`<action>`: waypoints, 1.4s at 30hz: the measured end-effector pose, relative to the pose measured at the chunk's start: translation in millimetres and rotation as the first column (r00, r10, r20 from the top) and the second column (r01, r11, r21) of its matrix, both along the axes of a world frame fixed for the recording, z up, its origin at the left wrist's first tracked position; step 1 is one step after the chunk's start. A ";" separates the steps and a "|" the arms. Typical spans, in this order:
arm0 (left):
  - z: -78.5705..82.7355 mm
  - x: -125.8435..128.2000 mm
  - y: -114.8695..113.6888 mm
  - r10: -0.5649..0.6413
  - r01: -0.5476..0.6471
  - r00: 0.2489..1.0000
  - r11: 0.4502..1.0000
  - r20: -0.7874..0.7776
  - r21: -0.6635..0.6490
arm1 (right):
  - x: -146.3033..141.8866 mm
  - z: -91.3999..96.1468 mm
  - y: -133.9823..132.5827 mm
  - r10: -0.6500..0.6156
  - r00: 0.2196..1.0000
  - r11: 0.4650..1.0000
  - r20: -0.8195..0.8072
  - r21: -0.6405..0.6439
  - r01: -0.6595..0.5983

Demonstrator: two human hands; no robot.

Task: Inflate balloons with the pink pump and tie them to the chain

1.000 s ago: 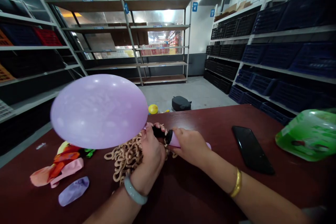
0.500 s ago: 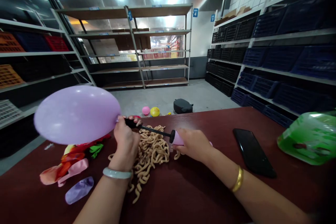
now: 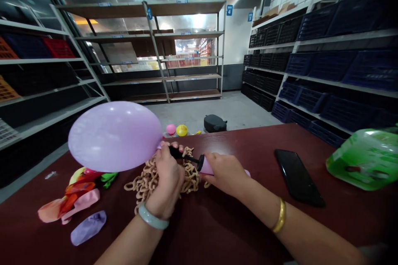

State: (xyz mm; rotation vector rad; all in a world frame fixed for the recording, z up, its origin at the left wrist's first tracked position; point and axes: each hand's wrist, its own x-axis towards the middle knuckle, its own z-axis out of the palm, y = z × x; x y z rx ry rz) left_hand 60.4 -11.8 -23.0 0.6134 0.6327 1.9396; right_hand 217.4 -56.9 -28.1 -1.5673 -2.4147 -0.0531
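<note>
A large inflated purple balloon [image 3: 115, 136] sits on the nozzle end of a hand-held balloon pump [image 3: 207, 165] with a black rod and pale purple barrel. My left hand [image 3: 168, 167] is closed around the black end of the pump, at the balloon's neck. Closed on the barrel is my right hand [image 3: 226, 172]. A short stretch of rod shows between the hands. Below and behind my left hand lies a heap of beige curly strands [image 3: 149, 182]. Uninflated balloons [image 3: 76, 192] in several colours lie to the left, with a flat purple balloon [image 3: 88, 227] nearer me.
On the right of the brown table [image 3: 236, 223] lie a black phone [image 3: 298, 178] and a green-filled clear container [image 3: 362, 159]. Beyond the table, a pink balloon [image 3: 171, 128], a yellow balloon [image 3: 182, 130] and a dark bag [image 3: 215, 123] rest on the floor. Shelves with crates stand around.
My left hand has moved right towards my right hand, carrying the balloon along. Less of the pump's rod shows now. My right hand has stayed nearly in place.
</note>
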 end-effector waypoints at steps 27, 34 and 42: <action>25.2 -57.5 17.9 0.041 -0.045 0.996 0.997 0.076 0.059 | 16.5 -1.3 9.5 0.029 1.000 0.998 -0.007 0.054 -0.028; 0.8 -1.5 -1.4 -0.043 0.042 0.998 0.999 0.044 0.021 | 9.9 0.7 4.1 0.007 1.000 1.000 -0.001 0.013 -0.007; -7.9 29.3 -19.7 -0.133 0.135 0.988 0.991 0.077 -0.017 | -0.4 4.3 -0.1 -0.004 0.999 0.999 -0.038 -0.034 0.003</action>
